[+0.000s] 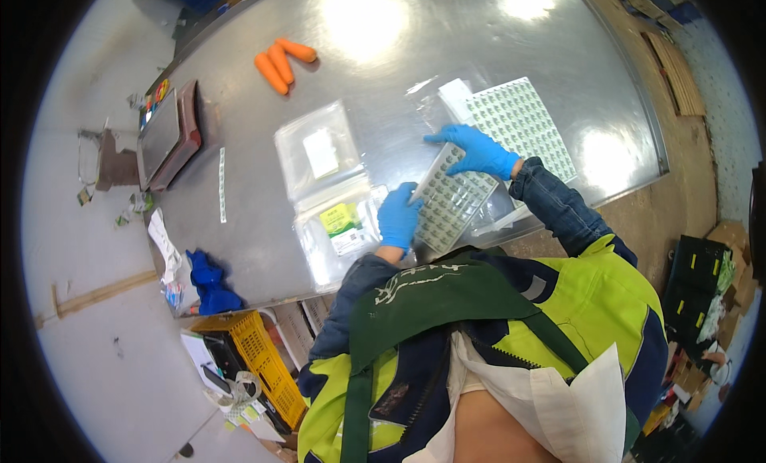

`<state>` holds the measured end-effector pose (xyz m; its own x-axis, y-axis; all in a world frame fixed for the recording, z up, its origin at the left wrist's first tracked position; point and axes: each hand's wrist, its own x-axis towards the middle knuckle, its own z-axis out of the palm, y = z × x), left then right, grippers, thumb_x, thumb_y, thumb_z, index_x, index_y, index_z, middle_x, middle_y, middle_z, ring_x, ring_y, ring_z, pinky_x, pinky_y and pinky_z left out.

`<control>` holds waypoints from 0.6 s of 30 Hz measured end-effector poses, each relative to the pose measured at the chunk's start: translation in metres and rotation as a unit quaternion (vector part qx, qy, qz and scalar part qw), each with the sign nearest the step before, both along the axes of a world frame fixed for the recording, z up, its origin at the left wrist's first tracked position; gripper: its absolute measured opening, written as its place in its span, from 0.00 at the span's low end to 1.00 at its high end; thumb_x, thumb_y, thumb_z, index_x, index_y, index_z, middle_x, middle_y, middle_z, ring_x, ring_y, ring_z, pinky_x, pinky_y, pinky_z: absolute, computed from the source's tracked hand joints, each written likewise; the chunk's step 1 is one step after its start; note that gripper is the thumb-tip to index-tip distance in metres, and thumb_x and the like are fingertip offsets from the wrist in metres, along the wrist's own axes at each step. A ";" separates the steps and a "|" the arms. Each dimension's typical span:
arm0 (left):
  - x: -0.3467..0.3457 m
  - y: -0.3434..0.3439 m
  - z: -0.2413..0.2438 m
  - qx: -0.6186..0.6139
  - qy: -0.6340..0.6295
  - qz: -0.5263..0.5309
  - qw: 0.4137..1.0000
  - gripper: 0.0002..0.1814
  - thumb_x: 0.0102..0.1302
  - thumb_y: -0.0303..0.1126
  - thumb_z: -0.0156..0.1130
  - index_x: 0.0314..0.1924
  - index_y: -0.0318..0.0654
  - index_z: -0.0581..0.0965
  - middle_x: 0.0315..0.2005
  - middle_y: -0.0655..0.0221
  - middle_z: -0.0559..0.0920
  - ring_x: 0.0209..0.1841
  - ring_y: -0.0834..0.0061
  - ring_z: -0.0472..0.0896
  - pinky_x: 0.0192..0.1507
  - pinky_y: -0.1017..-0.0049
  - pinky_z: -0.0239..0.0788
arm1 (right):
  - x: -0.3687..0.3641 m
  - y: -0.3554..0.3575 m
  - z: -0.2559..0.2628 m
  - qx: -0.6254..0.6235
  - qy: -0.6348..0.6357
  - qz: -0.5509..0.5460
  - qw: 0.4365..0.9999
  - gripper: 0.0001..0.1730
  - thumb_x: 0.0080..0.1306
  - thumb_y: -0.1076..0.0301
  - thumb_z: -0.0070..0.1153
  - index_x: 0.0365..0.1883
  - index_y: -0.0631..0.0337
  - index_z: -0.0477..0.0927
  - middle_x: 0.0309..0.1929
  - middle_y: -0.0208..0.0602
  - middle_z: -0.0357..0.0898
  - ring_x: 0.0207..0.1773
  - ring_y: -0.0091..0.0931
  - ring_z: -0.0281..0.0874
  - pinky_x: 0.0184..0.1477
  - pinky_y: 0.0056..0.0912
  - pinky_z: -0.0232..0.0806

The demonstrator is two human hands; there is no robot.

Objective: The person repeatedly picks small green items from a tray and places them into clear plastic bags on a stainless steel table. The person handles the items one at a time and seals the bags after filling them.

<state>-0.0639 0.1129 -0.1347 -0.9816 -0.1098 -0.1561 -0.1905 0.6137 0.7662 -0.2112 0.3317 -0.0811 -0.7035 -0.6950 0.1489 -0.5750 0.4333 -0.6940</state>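
My left hand [400, 219], in a blue glove, grips the left edge of a stack of printed label sheets [458, 208] that shines like plastic film. My right hand [479, 150], gloved the same, holds the stack's upper end, with the index finger pointing left. The stack is tilted above the steel table [395, 122]. Behind my right hand lies a larger sheet of small green-printed labels [520, 116], beside clear plastic film [428, 101] and a white paper piece [456, 98]. Left of my left hand are clear plastic bags [284, 145] and a green-and-yellow printed label [340, 220].
Three carrots [276, 65] lie toward the table's far side. A thin label strip [222, 184] and a dark red device with a flat top [173, 139], perhaps a scale, are at left. Blue cloth [209, 283] sits at the near-left corner, above a yellow crate [269, 367].
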 end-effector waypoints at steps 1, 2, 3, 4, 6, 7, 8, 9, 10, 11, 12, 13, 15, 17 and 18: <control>-0.004 -0.004 0.015 0.143 -0.013 0.021 0.989 0.18 0.60 0.28 0.71 0.51 0.38 0.81 0.40 0.63 0.86 0.40 0.73 0.84 0.43 0.74 0.75 | 0.004 0.011 0.003 -0.006 -0.100 -0.020 0.995 0.34 0.58 0.73 0.68 0.65 0.42 0.78 0.48 0.33 0.83 0.49 0.23 0.77 0.57 0.28 0.69; -0.011 -0.014 0.018 0.234 -0.058 0.015 0.970 0.18 0.61 0.27 0.71 0.51 0.39 0.80 0.42 0.64 0.86 0.44 0.74 0.83 0.46 0.76 0.74 | 0.008 0.022 0.008 -0.013 -0.200 -0.039 0.979 0.34 0.60 0.72 0.67 0.66 0.42 0.78 0.46 0.33 0.83 0.49 0.24 0.77 0.57 0.28 0.70; -0.015 -0.024 0.023 0.320 -0.102 0.014 0.942 0.17 0.62 0.26 0.70 0.52 0.40 0.80 0.45 0.65 0.85 0.47 0.76 0.82 0.49 0.77 0.73 | 0.013 0.027 0.018 -0.023 -0.297 -0.050 0.953 0.33 0.61 0.71 0.67 0.66 0.42 0.77 0.44 0.34 0.83 0.50 0.25 0.77 0.57 0.29 0.70; -0.019 -0.031 0.035 0.325 -0.111 0.023 0.939 0.18 0.62 0.26 0.71 0.52 0.39 0.80 0.46 0.66 0.85 0.48 0.77 0.82 0.49 0.78 0.73 | 0.015 0.030 0.028 -0.027 -0.335 -0.081 0.938 0.30 0.62 0.74 0.65 0.64 0.48 0.79 0.43 0.29 0.82 0.43 0.21 0.73 0.55 0.25 0.70; -0.023 -0.032 0.061 0.278 -0.067 0.020 0.958 0.22 0.60 0.22 0.70 0.55 0.40 0.78 0.45 0.69 0.82 0.46 0.78 0.80 0.49 0.79 0.73 | 0.021 0.032 0.030 -0.134 -0.360 -0.116 0.916 0.26 0.64 0.75 0.63 0.62 0.53 0.80 0.45 0.28 0.83 0.43 0.19 0.73 0.54 0.23 0.70; -0.021 -0.032 0.068 0.290 -0.055 0.028 0.955 0.23 0.60 0.21 0.70 0.56 0.40 0.78 0.44 0.70 0.82 0.45 0.79 0.79 0.49 0.79 0.73 | 0.022 0.032 0.030 -0.188 -0.372 -0.130 0.900 0.25 0.64 0.75 0.63 0.61 0.55 0.81 0.45 0.28 0.84 0.43 0.19 0.73 0.53 0.22 0.70; -0.019 -0.032 0.074 0.301 -0.044 0.037 0.952 0.24 0.60 0.20 0.70 0.56 0.40 0.77 0.42 0.71 0.81 0.44 0.79 0.79 0.48 0.80 0.73 | 0.020 0.034 0.032 -0.147 -0.392 -0.148 0.896 0.20 0.67 0.75 0.60 0.59 0.59 0.81 0.52 0.31 0.85 0.48 0.18 0.77 0.56 0.23 0.70; -0.016 -0.032 0.076 0.312 -0.034 0.048 0.948 0.25 0.60 0.19 0.69 0.57 0.41 0.77 0.41 0.71 0.80 0.42 0.80 0.78 0.48 0.80 0.73 | 0.021 0.033 0.030 -0.176 -0.393 -0.152 0.889 0.20 0.68 0.74 0.60 0.59 0.59 0.81 0.52 0.31 0.84 0.49 0.18 0.77 0.57 0.23 0.70; -0.014 -0.031 0.075 0.319 -0.009 0.064 0.946 0.23 0.61 0.18 0.67 0.56 0.39 0.76 0.38 0.74 0.79 0.40 0.82 0.76 0.46 0.81 0.73 | 0.023 0.030 0.028 -0.205 -0.394 -0.156 0.882 0.20 0.69 0.74 0.59 0.59 0.59 0.81 0.53 0.32 0.84 0.51 0.18 0.78 0.58 0.23 0.70; -0.011 -0.032 0.075 0.315 -0.010 0.088 0.945 0.22 0.62 0.19 0.67 0.56 0.39 0.76 0.38 0.73 0.79 0.40 0.82 0.77 0.46 0.81 0.72 | 0.024 0.028 0.026 -0.234 -0.395 -0.160 0.874 0.19 0.69 0.73 0.59 0.59 0.59 0.81 0.54 0.33 0.84 0.52 0.18 0.78 0.58 0.23 0.70; -0.010 -0.034 0.075 0.313 -0.009 0.111 0.943 0.21 0.63 0.19 0.66 0.55 0.39 0.76 0.39 0.73 0.79 0.40 0.83 0.77 0.45 0.81 0.72 | 0.025 0.028 0.024 -0.238 -0.408 -0.158 0.867 0.17 0.69 0.72 0.60 0.57 0.60 0.82 0.53 0.33 0.84 0.52 0.19 0.78 0.59 0.23 0.70; -0.009 -0.034 0.077 0.312 -0.008 0.135 0.941 0.20 0.63 0.19 0.66 0.55 0.38 0.76 0.39 0.73 0.80 0.40 0.83 0.77 0.45 0.81 0.72 | 0.027 0.024 0.034 -0.245 -0.407 -0.157 0.866 0.17 0.69 0.72 0.60 0.56 0.60 0.83 0.53 0.32 0.84 0.52 0.19 0.78 0.59 0.23 0.70; -0.006 -0.036 0.085 0.328 -0.017 0.168 0.929 0.17 0.65 0.20 0.65 0.53 0.38 0.76 0.41 0.74 0.81 0.40 0.85 0.77 0.43 0.83 0.70 | 0.034 0.015 0.055 -0.260 -0.404 -0.155 0.863 0.16 0.69 0.71 0.61 0.55 0.60 0.83 0.53 0.32 0.84 0.52 0.19 0.79 0.58 0.24 0.71; -0.004 -0.037 0.096 0.354 -0.019 0.171 0.919 0.17 0.65 0.20 0.66 0.53 0.38 0.77 0.41 0.74 0.81 0.40 0.86 0.78 0.42 0.84 0.70 | 0.034 0.019 0.048 -0.243 -0.420 -0.143 0.862 0.16 0.68 0.71 0.62 0.53 0.60 0.84 0.53 0.33 0.84 0.50 0.19 0.80 0.56 0.23 0.72; -0.001 -0.033 0.106 0.381 -0.008 0.153 0.912 0.16 0.65 0.21 0.67 0.52 0.38 0.76 0.40 0.75 0.82 0.40 0.86 0.78 0.41 0.84 0.70 | 0.035 0.019 0.049 -0.234 -0.413 -0.143 0.869 0.16 0.68 0.71 0.63 0.54 0.60 0.84 0.53 0.33 0.84 0.50 0.19 0.80 0.55 0.23 0.73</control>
